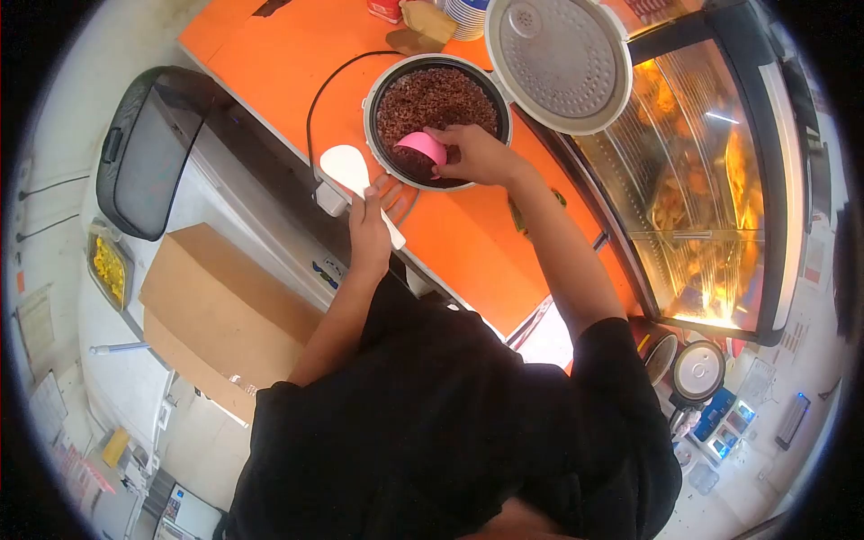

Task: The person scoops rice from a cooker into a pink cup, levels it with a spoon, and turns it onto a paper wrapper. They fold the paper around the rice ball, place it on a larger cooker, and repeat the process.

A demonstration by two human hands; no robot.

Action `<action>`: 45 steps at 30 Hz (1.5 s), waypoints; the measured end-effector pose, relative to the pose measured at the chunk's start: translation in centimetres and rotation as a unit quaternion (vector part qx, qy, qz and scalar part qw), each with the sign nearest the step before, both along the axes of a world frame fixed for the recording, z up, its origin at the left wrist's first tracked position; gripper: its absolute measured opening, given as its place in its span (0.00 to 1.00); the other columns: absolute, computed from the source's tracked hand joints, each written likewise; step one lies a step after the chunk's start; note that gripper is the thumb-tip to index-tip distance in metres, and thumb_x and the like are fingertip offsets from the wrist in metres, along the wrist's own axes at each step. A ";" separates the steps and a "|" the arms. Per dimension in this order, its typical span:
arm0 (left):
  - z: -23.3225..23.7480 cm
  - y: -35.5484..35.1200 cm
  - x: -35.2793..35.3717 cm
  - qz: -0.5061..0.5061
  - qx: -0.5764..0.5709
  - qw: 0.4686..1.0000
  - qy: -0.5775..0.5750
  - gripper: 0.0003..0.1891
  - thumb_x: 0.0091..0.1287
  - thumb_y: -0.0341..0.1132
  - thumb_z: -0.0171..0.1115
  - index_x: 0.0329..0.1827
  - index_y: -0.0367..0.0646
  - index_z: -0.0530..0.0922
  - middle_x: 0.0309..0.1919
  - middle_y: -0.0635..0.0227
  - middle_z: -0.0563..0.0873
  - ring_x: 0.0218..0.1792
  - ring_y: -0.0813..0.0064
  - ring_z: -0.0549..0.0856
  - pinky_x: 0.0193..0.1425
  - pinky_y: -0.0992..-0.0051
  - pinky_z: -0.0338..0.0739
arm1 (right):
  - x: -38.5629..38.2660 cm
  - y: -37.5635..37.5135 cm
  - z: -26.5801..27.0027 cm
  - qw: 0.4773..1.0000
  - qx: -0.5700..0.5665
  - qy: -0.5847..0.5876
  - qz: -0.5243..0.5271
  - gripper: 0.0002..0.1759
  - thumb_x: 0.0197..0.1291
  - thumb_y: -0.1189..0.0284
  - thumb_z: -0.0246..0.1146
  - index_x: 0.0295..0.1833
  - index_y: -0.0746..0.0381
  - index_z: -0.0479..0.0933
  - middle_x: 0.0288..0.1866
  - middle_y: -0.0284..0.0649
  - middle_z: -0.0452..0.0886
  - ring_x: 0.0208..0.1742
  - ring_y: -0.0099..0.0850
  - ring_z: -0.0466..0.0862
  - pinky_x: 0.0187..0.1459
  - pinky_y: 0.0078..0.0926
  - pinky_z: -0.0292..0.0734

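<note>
My right hand grips a pink bowl-shaped scoop inside the open rice cooker. Dark reddish-brown cooked rice fills the pot around the scoop. What lies inside the scoop is hidden from this angle. To the left of the cooker, my left hand is closed around the handle of a white rice paddle. The paddle's broad head points up and away from me, beside the pot's rim and apart from the rice. The cooker's lid stands open at the right.
The cooker stands on an orange counter. A lit glass display case with food borders it on the right. Stacked cups are at the back. On the left are a cardboard box and a tray of yellow food. A black cord curves beside the cooker.
</note>
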State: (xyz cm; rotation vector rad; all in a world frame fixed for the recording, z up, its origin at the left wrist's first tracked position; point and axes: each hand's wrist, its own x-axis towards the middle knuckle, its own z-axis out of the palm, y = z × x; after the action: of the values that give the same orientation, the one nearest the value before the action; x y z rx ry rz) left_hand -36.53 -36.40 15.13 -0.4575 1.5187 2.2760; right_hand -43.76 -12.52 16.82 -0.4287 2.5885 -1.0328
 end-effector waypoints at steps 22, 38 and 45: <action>8.9 2.4 -5.6 -0.239 -0.368 0.795 0.419 0.34 0.79 0.32 0.49 0.86 0.41 0.51 0.52 0.41 0.83 0.49 0.39 0.85 0.56 0.49 0.80 | 5.6 1.5 -1.3 0.673 -0.660 -0.265 -0.202 0.50 0.56 0.80 0.75 0.82 0.53 0.59 0.77 0.38 0.72 0.74 0.36 0.76 0.69 0.42 0.79; 8.9 4.6 -6.8 -0.493 -0.485 0.634 0.346 0.33 0.75 0.33 0.51 0.82 0.31 0.58 0.33 0.43 0.87 0.36 0.44 0.88 0.46 0.47 0.81 | 4.1 -2.1 0.0 0.633 -0.693 -0.192 -0.286 0.30 0.81 0.47 0.46 0.76 0.54 0.66 0.70 0.38 0.77 0.70 0.36 0.78 0.68 0.50 0.76; 9.8 3.3 -8.7 -0.462 -0.449 0.672 0.365 0.27 0.77 0.35 0.50 0.79 0.42 0.68 0.38 0.39 0.86 0.41 0.38 0.86 0.49 0.45 0.78 | 3.1 -1.8 -1.0 0.685 -0.644 -0.197 -0.278 0.28 0.80 0.48 0.44 0.74 0.51 0.68 0.64 0.38 0.80 0.62 0.35 0.82 0.52 0.44 0.83</action>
State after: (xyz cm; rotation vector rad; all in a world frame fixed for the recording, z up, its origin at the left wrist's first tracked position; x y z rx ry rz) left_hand -45.22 -33.12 24.88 0.9707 2.3864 0.7579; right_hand -40.68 -14.28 15.80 0.3466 1.1826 -2.6899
